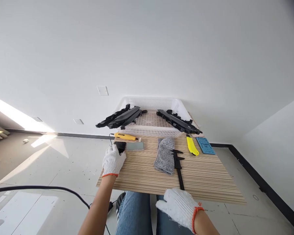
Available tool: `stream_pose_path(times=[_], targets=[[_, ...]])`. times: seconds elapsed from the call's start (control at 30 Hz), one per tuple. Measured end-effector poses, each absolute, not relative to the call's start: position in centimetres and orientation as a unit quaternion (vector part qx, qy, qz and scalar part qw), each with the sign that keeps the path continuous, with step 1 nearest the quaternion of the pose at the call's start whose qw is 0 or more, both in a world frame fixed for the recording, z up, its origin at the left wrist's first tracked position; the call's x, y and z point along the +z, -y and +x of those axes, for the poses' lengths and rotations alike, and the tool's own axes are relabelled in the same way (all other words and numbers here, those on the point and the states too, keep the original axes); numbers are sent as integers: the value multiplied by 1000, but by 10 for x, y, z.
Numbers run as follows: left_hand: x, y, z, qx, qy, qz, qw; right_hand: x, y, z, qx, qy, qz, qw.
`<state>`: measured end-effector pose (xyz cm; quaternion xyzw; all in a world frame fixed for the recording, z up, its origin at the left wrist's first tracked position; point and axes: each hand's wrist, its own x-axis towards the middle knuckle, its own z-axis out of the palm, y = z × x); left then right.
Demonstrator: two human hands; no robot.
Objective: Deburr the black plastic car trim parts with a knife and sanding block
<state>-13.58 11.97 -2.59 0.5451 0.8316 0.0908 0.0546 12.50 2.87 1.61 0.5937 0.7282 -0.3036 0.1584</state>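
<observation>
My left hand, in a white knit glove with an orange cuff, is at the table's left side, thumb and fingers around a dark, flat object whose kind I cannot make out. Beside that object lies a grey-green sharpening stone. A yellow corded tool rests just behind. My right hand, gloved alike, hovers at the front edge with fingers stretched out and thumb apart, nothing visible in it. Closest to it is a black caliper, next to a folded grey cloth.
A white plastic basket at the back holds black molded parts on its left and another black part on its right. A yellow-handled knife and a blue pad lie rightward on the striped table. A black cable crosses at left.
</observation>
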Motion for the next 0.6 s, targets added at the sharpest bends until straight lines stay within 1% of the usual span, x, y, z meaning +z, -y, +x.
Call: stream_pose_path(times=[0.07, 0.13, 0.27, 0.33, 0.4, 0.47, 0.53, 0.6], targets=[[-26, -120, -136, 81, -827, 554, 50, 18, -27, 129, -337, -707, 600, 159], [-24, -121, -135, 76, -825, 558, 45, 20, -26, 132, -370, -692, 605, 139], [-16, -118, -137, 78, -824, 559, 54, 19, -25, 133, -407, -682, 606, 44], [-10, -115, -141, 118, -822, 552, 77, 15, -27, 133, -418, -678, 605, -7], [-2, -109, -143, 216, -810, 536, 100, 8, -29, 133, -431, -669, 604, -41], [9, -99, -141, 352, -772, 509, 144, 2, -31, 134, -452, -652, 606, -61], [25, -84, -133, 485, -701, 468, 235, -4, -32, 135, -469, -636, 608, -73], [45, -66, -120, 595, -615, 437, 278, -8, -32, 136, -471, -634, 608, -80]])
